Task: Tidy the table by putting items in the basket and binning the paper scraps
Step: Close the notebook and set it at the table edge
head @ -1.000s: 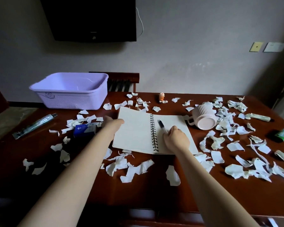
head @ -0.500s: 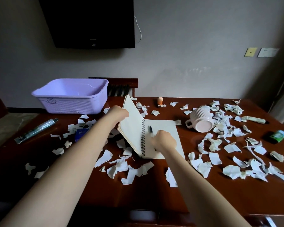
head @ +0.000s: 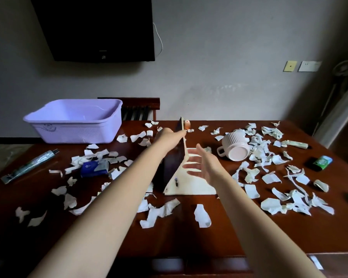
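A spiral notebook (head: 191, 186) lies mid-table, its left half swung nearly upright so the dark cover faces left. My left hand (head: 170, 135) grips the top edge of that raised half. My right hand (head: 202, 164) hovers open, fingers spread, above the flat right page. A pen (head: 176, 181) lies in the fold near the spine. Torn paper scraps (head: 277, 159) litter the dark wooden table (head: 189, 237). The lilac basket (head: 76, 121) stands at the back left, with nothing visible inside.
A pink ribbed mug (head: 236, 146) lies on its side right of the notebook. A blue item (head: 93, 167) sits among scraps at left, a long tube (head: 29, 166) at the far left, a green packet (head: 321, 162) at the right, and a small orange object (head: 186, 124) at the back.
My left hand has lifted the notebook's left half from flat to almost upright. My right hand came off the page and pen and now hovers open above it.
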Demonstrator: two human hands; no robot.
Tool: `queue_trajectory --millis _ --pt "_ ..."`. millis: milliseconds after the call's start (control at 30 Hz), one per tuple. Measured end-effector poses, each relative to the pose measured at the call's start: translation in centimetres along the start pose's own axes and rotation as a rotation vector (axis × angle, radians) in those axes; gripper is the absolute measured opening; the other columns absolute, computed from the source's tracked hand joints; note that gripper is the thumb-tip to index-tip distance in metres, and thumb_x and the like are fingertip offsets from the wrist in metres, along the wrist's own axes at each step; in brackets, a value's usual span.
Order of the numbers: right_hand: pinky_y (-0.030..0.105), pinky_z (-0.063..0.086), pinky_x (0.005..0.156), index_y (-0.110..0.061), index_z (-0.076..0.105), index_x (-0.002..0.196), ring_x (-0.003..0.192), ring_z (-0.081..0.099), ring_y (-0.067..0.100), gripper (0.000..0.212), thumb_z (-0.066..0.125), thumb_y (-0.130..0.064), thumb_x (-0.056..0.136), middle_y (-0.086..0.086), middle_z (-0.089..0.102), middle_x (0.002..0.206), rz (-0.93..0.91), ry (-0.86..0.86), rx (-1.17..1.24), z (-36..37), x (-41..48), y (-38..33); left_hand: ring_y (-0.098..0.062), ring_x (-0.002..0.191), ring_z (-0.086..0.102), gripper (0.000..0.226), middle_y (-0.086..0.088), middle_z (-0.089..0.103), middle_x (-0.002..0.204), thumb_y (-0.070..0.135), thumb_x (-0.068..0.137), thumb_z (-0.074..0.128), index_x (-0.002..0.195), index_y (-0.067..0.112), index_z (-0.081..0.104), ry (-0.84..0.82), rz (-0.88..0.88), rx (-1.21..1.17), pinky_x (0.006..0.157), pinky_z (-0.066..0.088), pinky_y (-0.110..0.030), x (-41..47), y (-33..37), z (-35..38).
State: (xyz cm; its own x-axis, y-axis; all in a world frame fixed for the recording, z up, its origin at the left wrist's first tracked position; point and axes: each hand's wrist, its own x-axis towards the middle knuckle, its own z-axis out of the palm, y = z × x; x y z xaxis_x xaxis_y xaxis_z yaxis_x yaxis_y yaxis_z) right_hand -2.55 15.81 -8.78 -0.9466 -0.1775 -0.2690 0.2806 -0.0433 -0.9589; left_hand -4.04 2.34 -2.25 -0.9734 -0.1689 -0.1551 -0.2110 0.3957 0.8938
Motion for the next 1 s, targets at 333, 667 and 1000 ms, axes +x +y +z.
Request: queue_trajectory --millis 333,667,1000 --pt "0.039 0.051 0.094 -0.005 0.055 0.122 0.105 0.062 0.028 0.034 0.057 -0.006 0.088 0.015 0.063 0.122 -0.106 0.216 -0.403 -2.8 -0.2 1.7 -0.032 0.113 0.057 0.048 -0.015 0.058 0.126 0.033 0.088 0.051 0.125 0.003 0.053 0.078 -0.187 0.243 0.085 0.047 -0.032 -0.5 -4.9 1.5" --pt "0.044 0.041 0.102 -0.009 0.051 0.125 0.117 0.051 0.037 0.041 0.051 -0.028 0.089 0.017 0.056 0.127 -0.047 0.346 -0.751 1.2 1.4 2.6 -0.017 0.072 0.053 0.016 -0.003 0.054 0.08 0.02 0.09 0.057 0.102 0.011 0.053 0.04 -0.365 -0.398 0.062 0.042 -0.026 -0.2 -8.1 -1.1" --pt "0.033 0.04 0.098 -0.012 0.048 0.131 0.12 0.053 0.032 0.044 0.056 -0.021 0.088 0.012 0.059 0.128 -0.084 0.427 -0.585 -0.1 1.2 2.2 -0.017 0.069 0.057 0.014 -0.005 0.063 0.085 0.01 0.083 0.067 0.093 0.006 0.058 -0.038 -0.295 -0.447 0.046 0.043 -0.013 -1.3 -7.3 0.8"
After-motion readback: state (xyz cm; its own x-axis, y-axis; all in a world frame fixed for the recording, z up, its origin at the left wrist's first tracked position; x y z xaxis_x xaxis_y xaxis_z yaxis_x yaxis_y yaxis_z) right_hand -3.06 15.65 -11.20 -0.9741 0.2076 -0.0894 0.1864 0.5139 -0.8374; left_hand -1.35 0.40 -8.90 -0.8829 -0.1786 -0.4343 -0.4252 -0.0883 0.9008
